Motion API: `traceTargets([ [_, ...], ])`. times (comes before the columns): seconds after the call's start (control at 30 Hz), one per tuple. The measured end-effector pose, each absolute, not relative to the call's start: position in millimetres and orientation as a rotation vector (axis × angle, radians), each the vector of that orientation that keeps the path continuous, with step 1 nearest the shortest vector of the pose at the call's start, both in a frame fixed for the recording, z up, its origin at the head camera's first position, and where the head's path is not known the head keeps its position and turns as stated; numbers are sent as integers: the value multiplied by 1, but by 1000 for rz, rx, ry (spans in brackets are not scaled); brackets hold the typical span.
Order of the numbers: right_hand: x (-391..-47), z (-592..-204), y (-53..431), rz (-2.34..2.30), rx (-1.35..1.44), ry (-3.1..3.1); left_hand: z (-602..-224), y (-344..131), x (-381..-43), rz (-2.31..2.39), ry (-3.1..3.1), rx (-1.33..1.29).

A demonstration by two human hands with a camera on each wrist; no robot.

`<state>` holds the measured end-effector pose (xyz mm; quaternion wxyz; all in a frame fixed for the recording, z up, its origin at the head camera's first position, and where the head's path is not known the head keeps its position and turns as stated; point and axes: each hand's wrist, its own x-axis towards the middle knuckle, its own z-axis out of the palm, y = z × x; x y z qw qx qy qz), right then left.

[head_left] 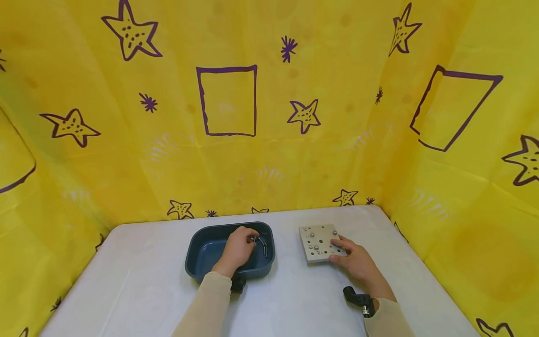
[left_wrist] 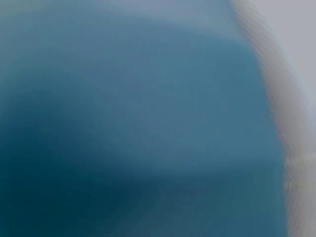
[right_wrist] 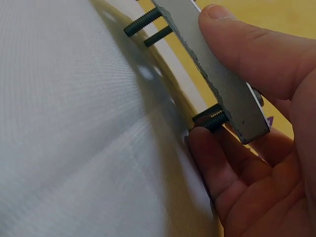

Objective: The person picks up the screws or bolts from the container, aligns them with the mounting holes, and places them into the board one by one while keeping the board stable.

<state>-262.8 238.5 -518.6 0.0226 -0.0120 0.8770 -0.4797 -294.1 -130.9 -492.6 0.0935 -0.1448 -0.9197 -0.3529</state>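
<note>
A dark blue tray [head_left: 210, 255] stands on the table, with several small metal bolts [head_left: 265, 250] at its right end. My left hand [head_left: 237, 248] reaches into it and pinches a small metal bolt [head_left: 254, 239] between thumb and fingertips. To the right, my right hand [head_left: 358, 263] grips the near right corner of a light metal plate [head_left: 321, 241] pierced with several holes. Round bolt heads show on its top. Threaded shanks [right_wrist: 143, 22] stick out below the plate in the right wrist view, holding it off the cloth, and a fingertip touches one shank.
A white cloth [head_left: 286, 299] covers the table. Yellow curtains [head_left: 269, 154] with purple drawings enclose the back and sides. The left wrist view is blurred and filled mostly by the blue tray wall [left_wrist: 148, 108].
</note>
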Motion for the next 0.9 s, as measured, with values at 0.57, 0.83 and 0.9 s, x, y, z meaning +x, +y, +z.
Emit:
traceTargets([
  [0.57,-262,-518,234,-1441,-11,2719,-463,-125,-282,-1822,-2477,-153],
  [0.83,-260,-516,227,-1430,59,2716,-453,-84,-276,-2018,-2446,-248],
  [0.9,-260,-517,227,-1438,53,2714,-453,-72,-275,-2029,-2471,-262],
])
